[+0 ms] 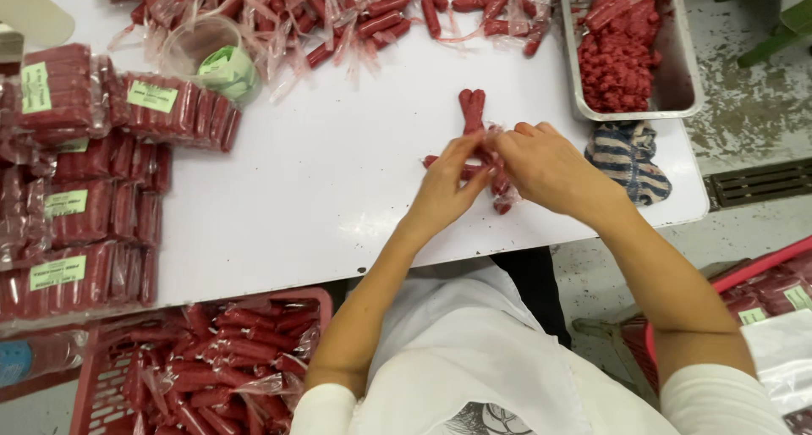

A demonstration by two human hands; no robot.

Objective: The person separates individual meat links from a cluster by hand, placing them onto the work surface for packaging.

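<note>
Both bare forearms reach forward over the tabletop (321,189); the left hand (446,189) and right hand (550,168) meet. Fingers (463,154) pinch together; wrists angle inward.

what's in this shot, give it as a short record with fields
left hand: left hand fingers on a wrapped red sausage cluster
right hand: right hand grips the same cluster
surface: white table
tray: metal tray of red minced meat, far right
cloth: striped cloth beside the right hand
left side: labelled sausage packs stacked
below the table: red basket of wrapped sausages
</note>
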